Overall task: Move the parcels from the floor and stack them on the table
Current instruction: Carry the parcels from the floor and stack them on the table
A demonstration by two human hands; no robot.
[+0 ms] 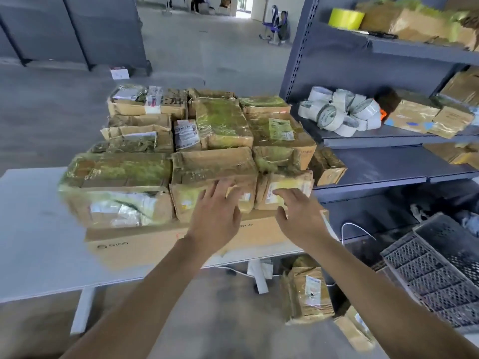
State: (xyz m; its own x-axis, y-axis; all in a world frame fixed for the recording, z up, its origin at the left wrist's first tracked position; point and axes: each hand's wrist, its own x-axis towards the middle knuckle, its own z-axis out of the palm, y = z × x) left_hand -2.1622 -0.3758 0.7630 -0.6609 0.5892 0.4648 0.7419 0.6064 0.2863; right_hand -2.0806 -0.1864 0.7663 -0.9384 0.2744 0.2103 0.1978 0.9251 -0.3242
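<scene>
Grips released, both of them. My left grip [216, 213] reaches forward with straight, spread fingers, and their tips lie over the front face of the middle parcel [212, 167] in the near row. My right grip [298, 216] is just beside it, equally slack, its fingertips against or just short of the small yellow-taped parcel [287, 182] at the right end of that row. Blur keeps me from telling whether either grip truly touches cardboard. Neither holds anything.

To the left of the middle parcel sits a wider parcel [116, 193] wrapped in crinkled tape. All three rest on a long flat carton [145, 244], which lies on the white worktop [33, 229]. Behind the near row, more taped parcels [223, 120] are packed side by side and stacked, running to the far edge.

Below my right forearm, on the floor [220, 320] by the right end of the worktop, an upright parcel [308, 291] with a white label is not yet lifted. A smaller parcel [352, 330] lies just beside it, nearer to me.

Further right stands a grey shelf rack [375, 161] bearing a heap of tape rolls [339, 112] and more cartons, with a black mesh crate [435, 270] low in front of it.
</scene>
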